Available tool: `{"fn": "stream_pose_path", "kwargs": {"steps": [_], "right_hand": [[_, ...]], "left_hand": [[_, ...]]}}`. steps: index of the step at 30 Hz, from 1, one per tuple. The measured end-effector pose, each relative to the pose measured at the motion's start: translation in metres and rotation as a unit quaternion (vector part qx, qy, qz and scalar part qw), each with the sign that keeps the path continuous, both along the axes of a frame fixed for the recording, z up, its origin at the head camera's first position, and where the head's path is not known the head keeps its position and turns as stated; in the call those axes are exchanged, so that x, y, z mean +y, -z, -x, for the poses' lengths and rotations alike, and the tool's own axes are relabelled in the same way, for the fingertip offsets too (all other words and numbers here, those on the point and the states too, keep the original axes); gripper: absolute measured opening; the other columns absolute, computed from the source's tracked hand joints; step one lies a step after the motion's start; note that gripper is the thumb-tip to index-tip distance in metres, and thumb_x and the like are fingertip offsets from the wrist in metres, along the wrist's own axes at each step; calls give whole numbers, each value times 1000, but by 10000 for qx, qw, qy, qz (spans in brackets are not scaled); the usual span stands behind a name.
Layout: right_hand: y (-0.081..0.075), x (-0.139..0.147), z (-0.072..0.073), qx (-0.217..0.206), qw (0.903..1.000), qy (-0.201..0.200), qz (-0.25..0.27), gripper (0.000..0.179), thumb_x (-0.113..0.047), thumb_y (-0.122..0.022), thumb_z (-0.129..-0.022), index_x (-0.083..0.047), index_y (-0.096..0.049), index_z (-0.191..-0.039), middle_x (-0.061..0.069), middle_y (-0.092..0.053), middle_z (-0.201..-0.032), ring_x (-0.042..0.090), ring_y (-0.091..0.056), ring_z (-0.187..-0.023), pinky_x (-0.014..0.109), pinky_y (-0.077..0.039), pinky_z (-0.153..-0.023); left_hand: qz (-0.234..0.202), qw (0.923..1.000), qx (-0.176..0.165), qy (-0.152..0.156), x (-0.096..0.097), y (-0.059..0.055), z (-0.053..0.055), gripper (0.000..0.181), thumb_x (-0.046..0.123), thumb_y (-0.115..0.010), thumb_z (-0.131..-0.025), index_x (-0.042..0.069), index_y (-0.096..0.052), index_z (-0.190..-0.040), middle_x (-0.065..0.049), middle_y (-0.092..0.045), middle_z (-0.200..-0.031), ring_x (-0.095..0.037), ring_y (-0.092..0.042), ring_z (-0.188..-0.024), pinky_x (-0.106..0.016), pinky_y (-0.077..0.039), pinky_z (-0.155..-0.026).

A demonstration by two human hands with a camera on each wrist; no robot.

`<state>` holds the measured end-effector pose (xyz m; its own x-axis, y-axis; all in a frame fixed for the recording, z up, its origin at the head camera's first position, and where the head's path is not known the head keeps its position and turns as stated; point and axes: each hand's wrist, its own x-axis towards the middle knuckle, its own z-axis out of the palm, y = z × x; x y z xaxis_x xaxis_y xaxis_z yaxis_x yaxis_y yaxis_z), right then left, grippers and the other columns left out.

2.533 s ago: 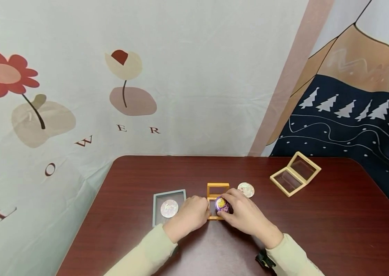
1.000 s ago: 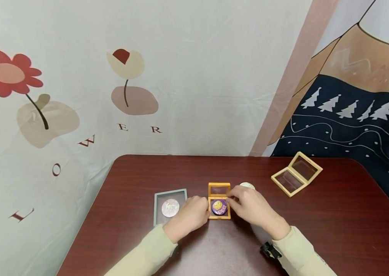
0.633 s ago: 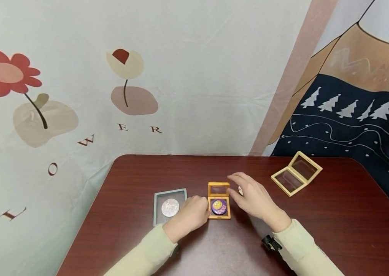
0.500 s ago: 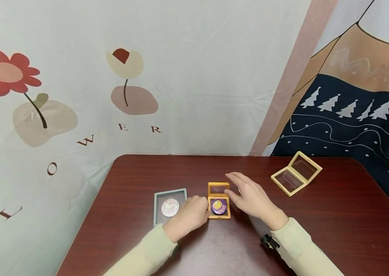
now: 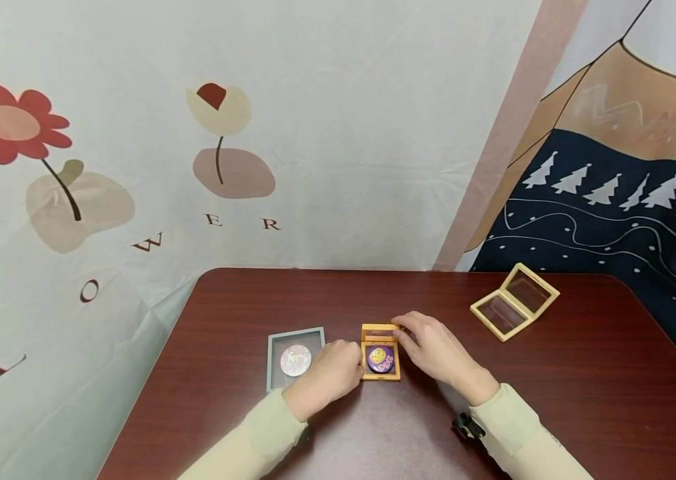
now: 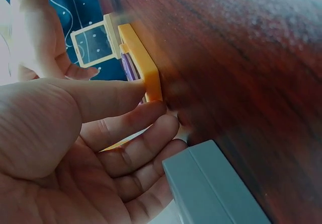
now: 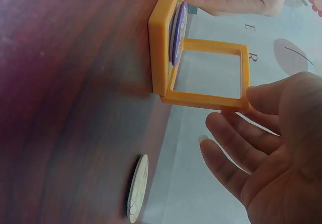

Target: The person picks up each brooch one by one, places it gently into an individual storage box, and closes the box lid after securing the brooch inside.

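An orange hinged display case (image 5: 381, 380) stands on the table with its lid raised. In its base lies a round button badge (image 5: 381, 359), purple with a yellow figure. My left hand (image 5: 333, 372) pinches the left side of the base between thumb and forefinger; the other fingers curl beneath, as the left wrist view shows. At the lid's free edge, my right hand (image 5: 437, 343) pinches the orange lid (image 7: 216, 46) with thumb and index finger, its remaining fingers loosely bent. The lid tilts up from the base, clear-windowed.
Left of my left hand lies a grey-blue frame (image 5: 269, 363) with a shiny white round badge (image 5: 296, 361) on it. A pale round badge (image 7: 137, 189) lies on the table by my right hand. An unfolded cream case (image 5: 516, 305) stands at the back right.
My right hand set the purple badge into the orange case and let it go, then moved up to the lid and tipped it slightly forward. The left hand has stayed in place.
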<state>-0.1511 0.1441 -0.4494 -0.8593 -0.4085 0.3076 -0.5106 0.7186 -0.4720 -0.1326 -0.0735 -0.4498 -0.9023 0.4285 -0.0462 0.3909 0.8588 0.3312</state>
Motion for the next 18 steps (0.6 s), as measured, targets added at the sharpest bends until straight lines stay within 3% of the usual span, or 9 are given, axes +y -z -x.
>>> {"fn": "stream_pose_path", "kwargs": {"steps": [18], "right_hand": [[8,7,-20,229,9994,-229,-72,19,-9,-79,-93,-7,-75,-111,0,-73,-103,11,-67,-92,36,-58,-80]], "left_hand": [[-143,9996,194,141,-3,1,0,49,13,-80,-89,17,-46,-54,6,-43,-55,-12,-41,-54,-30,-39,-51]]}}
